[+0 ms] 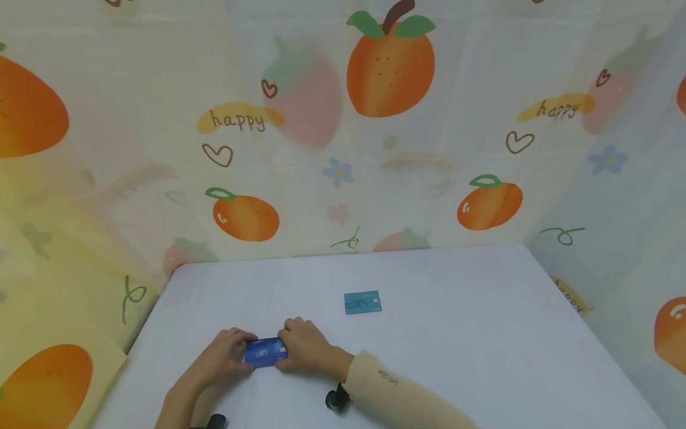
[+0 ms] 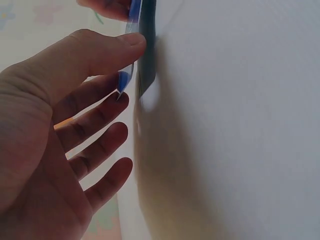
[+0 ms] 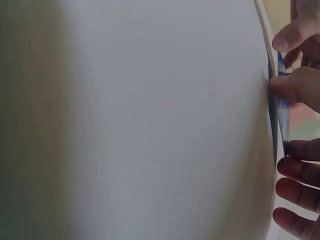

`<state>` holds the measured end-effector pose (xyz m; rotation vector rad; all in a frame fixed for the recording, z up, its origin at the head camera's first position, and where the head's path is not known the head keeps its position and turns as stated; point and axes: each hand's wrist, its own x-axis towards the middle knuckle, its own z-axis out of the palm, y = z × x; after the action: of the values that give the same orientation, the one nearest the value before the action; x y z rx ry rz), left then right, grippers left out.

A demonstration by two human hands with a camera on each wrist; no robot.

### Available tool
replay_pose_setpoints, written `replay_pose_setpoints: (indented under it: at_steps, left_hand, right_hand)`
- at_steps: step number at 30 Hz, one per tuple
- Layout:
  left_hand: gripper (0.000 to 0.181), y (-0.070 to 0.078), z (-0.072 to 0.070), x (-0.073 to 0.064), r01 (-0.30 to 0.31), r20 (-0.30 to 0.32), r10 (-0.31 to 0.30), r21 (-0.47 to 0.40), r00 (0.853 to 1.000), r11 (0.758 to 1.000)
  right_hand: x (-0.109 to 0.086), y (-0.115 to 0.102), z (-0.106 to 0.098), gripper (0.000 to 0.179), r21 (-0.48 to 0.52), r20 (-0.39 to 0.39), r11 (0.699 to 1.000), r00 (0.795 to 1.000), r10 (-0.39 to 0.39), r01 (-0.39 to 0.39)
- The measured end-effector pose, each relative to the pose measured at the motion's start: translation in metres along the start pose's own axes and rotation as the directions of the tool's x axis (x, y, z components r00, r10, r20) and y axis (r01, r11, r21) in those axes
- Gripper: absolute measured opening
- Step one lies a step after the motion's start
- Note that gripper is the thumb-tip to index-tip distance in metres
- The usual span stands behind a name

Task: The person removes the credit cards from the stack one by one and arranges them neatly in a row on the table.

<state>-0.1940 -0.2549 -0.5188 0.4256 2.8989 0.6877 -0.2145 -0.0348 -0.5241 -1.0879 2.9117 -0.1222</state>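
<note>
One blue card (image 1: pixel 262 353) is sitting between the left hand (image 1: pixel 227 356) and the right hand (image 1: pixel 308 347), low down by the tabletop (image 1: pixel 455 333). I am pinching one short end with each of the hands, thumb on the near side and fingers on the far side. Both hands are closing just enough to grip the thin card, and in the left wrist view the spare fingers are spreading loosely. I am not able to tell if the card is touching the tabletop. To do this well, I am thinking I should be squeezing softly, keeping both ends even, so the card is not bending or slipping. White letters on it are facing away from me, upside down, and seem to be spelling "VIP". A teal card (image 1: pixel 362 302) is lying farther off, with big letters that are looking like "VIP" too. The cloth (image 1: pixel 370 196) behind is showing "happy" in a few spots. Tiny writing is running along the right sleeve (image 1: pixel 423 396), but I am not managing to read it.
</note>
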Motion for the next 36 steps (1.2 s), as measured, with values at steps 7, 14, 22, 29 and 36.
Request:
replay_pose_setpoints:
  at_steps: [7, 14, 22, 29, 36]
  left_hand:
    - [0.054, -0.006, -0.008, -0.008, 0.033, 0.03, -0.032, -0.006, 0.999, 0.999]
    - [0.054, -0.018, -0.013, -0.016, 0.044, 0.029, -0.043, -0.037, 0.999, 0.998]
    - [0.051, -0.022, -0.015, -0.019, 0.075, 0.046, -0.073, -0.045, 0.996, 0.996]
    - [0.051, -0.022, -0.015, -0.018, 0.114, 0.068, -0.111, -0.046, 0.991, 0.992]
    - [0.053, -0.023, -0.015, -0.016, 0.112, 0.072, -0.109, -0.049, 0.991, 0.992]
  right_hand:
    - [0.007, -0.015, -0.002, 0.057, -0.011, 0.022, 1.0, 1.0, 0.011, -0.01]
    - [0.016, -0.027, -0.002, 0.055, -0.015, 0.015, 1.0, 1.0, 0.012, -0.012]
    - [0.018, -0.034, 0.002, 0.056, -0.001, 0.019, 0.999, 0.999, 0.037, -0.037]
    - [0.02, -0.033, 0.005, 0.056, 0.031, 0.034, 0.998, 0.998, 0.055, -0.056]
    - [0.018, -0.034, 0.006, 0.056, 0.015, 0.017, 0.999, 0.999, 0.052, -0.052]
